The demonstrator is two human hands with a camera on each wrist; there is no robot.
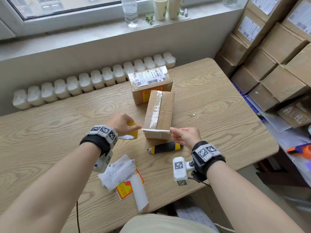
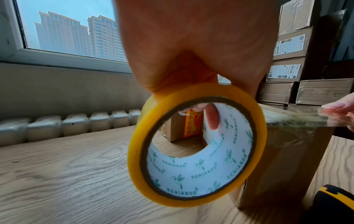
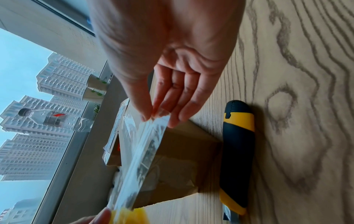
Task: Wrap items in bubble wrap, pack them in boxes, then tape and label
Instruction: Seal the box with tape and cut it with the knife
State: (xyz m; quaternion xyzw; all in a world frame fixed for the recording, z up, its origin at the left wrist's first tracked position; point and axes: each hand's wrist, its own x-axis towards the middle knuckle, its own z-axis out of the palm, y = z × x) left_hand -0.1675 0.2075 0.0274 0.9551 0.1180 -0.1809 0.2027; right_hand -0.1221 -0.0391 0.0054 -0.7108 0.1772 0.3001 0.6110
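A wooden tabletop (image 1: 67,125) is carrying the work, with stacked cardboard cartons (image 1: 276,52) standing off its right side. Two boxes are sitting near the middle: a labelled box (image 1: 149,84) at the back, and touching its front a plain box (image 1: 159,113) whose top seam is already carrying clear tape. A pile of label sheets (image 1: 124,177) is lying at the near edge, and a black-and-yellow utility knife (image 1: 165,147) is lying just in front of the plain box.

The left hand (image 1: 120,122) is gripping a yellow tape roll (image 2: 197,145), one finger hooked through its core, holding it upright just left of the plain box. The right hand (image 1: 184,135) is pinching the free end of the tape strip (image 1: 156,130) between thumb and fingers (image 3: 147,112). The strip is stretching taut across the box's near top edge; it is probably not stuck down, though the blur makes this hard to tell.
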